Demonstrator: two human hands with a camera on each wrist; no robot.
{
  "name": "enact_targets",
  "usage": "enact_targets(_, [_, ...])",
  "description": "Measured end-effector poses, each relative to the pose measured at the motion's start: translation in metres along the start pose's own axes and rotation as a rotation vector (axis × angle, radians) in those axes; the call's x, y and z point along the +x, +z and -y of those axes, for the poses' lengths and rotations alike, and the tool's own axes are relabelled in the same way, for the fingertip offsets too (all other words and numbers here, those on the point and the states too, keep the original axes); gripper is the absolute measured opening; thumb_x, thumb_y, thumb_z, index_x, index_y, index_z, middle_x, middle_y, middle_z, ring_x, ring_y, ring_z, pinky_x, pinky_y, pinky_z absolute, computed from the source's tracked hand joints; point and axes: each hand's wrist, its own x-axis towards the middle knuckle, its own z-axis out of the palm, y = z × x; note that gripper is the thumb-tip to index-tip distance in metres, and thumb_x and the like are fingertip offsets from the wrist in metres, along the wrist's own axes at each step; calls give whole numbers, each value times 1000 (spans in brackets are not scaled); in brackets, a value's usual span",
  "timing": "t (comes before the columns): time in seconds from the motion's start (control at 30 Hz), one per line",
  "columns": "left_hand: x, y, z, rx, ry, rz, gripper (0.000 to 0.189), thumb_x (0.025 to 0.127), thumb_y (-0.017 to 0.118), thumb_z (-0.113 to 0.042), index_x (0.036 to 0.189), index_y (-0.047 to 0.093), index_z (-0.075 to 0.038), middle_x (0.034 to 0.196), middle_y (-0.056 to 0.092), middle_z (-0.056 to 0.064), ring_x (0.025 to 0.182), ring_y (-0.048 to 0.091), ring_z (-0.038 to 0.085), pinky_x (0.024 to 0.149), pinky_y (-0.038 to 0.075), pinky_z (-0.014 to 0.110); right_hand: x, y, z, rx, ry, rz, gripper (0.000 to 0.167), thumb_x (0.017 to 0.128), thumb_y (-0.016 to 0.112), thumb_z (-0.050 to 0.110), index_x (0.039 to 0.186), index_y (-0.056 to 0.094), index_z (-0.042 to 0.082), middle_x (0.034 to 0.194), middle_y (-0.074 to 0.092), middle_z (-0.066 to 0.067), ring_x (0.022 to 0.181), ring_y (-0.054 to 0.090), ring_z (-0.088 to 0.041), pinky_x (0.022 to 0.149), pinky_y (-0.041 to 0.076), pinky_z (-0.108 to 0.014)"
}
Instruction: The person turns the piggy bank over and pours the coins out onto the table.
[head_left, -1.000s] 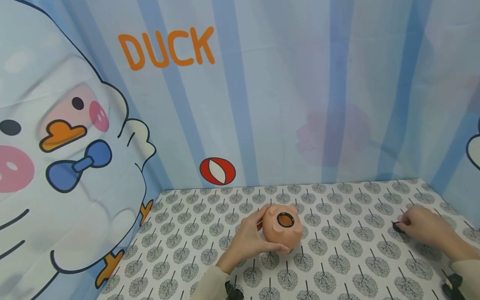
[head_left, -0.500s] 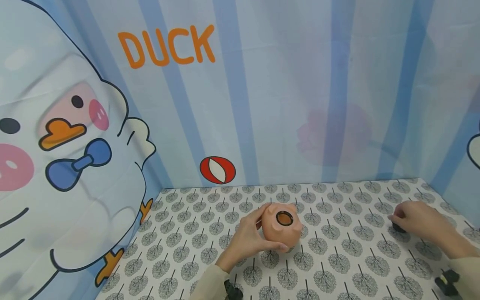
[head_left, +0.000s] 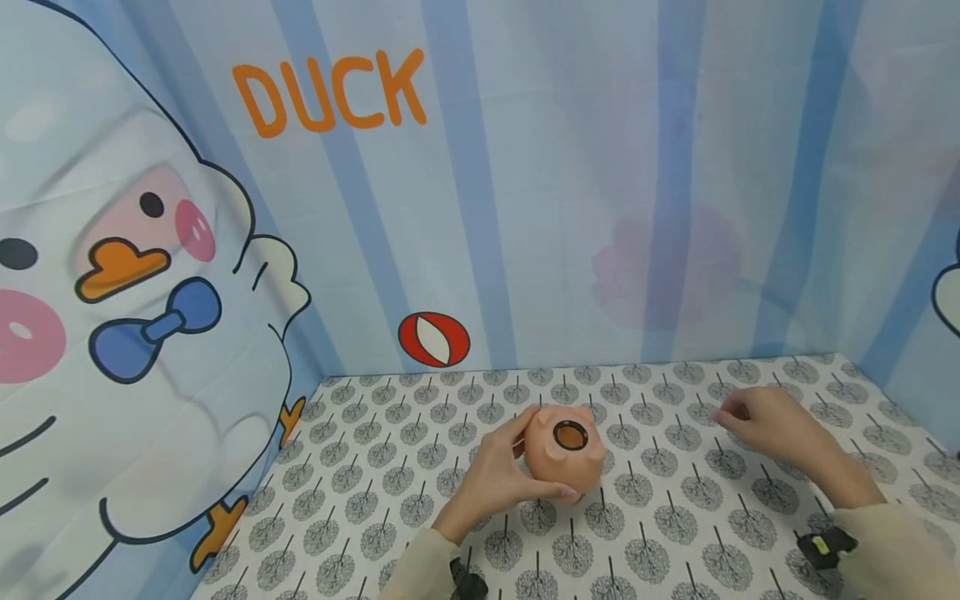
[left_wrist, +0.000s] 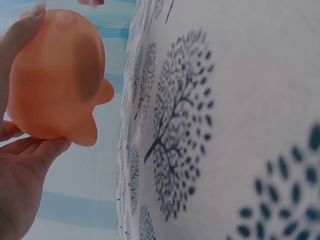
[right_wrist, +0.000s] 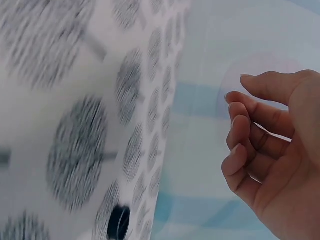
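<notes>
My left hand [head_left: 498, 475] holds a round peach-coloured piggy bank [head_left: 551, 467], thumb on the near side and fingers on the far side. A black-rimmed round hole faces up among its short bumps. In the left wrist view, two rounded nubs of the piggy bank [left_wrist: 55, 80] point toward the cloth. My right hand [head_left: 772, 421] is over the cloth to the right of it, holding nothing. Its fingers are loosely bent in the right wrist view, the thumb apart from the fingertips. A small round black piece [right_wrist: 119, 222] lies on the cloth there, hidden in the head view.
A white cloth [head_left: 420, 508] printed with grey trees covers the table. Behind it hangs a pale blue striped curtain [head_left: 555, 208], with a large duck print [head_left: 157, 358] at the left. Black wrist cameras sit at both sleeves.
My right hand has let go of the black piece at the right and moved left toward the piggy bank. The left hand keeps its hold almost unmoved.
</notes>
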Motion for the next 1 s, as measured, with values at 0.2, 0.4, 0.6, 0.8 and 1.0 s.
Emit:
enact_targets(0.2, [2, 1, -3, -23, 17, 9, 103, 70, 97, -50, 156, 42, -44, 149, 57, -20, 134, 62, 7, 117, 53, 33, 9, 6, 25, 61, 0, -21, 24, 103, 67, 25, 92, 76, 7, 79, 72, 0, 69, 59, -9, 62, 53, -32])
enact_targets(0.4, [1, 0, -4, -35, 4, 12, 102, 70, 97, -51, 156, 42, -46, 148, 57, -20, 134, 62, 7, 116, 53, 34, 14, 10, 46, 124, 11, -19, 27, 103, 68, 29, 108, 77, 3, 97, 78, -7, 84, 70, -17, 74, 62, -42])
enact_targets(0.6, [2, -1, -5, -38, -20, 2, 103, 70, 97, -51, 157, 41, -46, 149, 58, -19, 135, 63, 10, 115, 54, 34, 17, 18, 59, 220, -15, 26, 27, 102, 70, 30, 112, 76, 6, 108, 79, -12, 94, 75, -24, 81, 65, -44])
enact_targets(0.8, [1, -1, -5, -50, -25, 2, 104, 71, 97, -49, 157, 39, -47, 151, 57, -18, 134, 63, 10, 114, 54, 32, 16, 28, 73, 333, -11, 105, 41, 104, 67, 36, 125, 72, 1, 120, 75, -17, 95, 75, -24, 78, 65, -38])
enact_targets(1.0, [1, -1, -6, -61, -30, 1, 105, 72, 97, -47, 158, 38, -47, 151, 56, -18, 135, 62, 10, 114, 54, 31, 19, 38, 86, 475, 41, 180, 56, 105, 64, 42, 136, 63, -4, 124, 73, -22, 96, 75, -24, 75, 67, -35])
